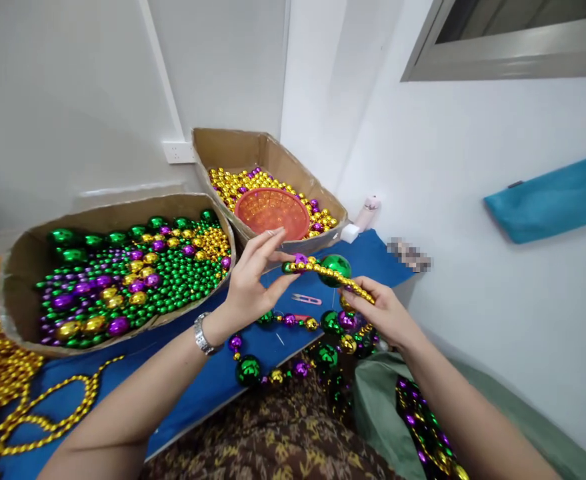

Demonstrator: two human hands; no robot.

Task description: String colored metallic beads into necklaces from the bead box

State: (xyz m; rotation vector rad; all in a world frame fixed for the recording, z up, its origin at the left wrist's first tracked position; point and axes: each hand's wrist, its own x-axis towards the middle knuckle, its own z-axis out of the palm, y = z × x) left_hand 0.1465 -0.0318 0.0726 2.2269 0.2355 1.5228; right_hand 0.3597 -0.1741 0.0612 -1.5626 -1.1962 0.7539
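Observation:
Both my hands are raised over a blue table (213, 380). My left hand (253, 280), a watch on its wrist, pinches one end of a bead strand (323, 270) made of small gold beads with a purple bead and a large green ball. My right hand (380, 310) grips the other end of the same strand. More of the strand, with big green, purple and gold balls (293, 347), hangs down to my lap. Small snips (307, 299) lie on the table below the strand.
A cardboard box (17, 267) of green, purple and gold beads stands at left. Behind it a second box (223, 143) holds gold beads and an orange bowl (271, 212). Gold bead strands (3, 380) pile at far left. A green bag (377, 400) with beads sits at right.

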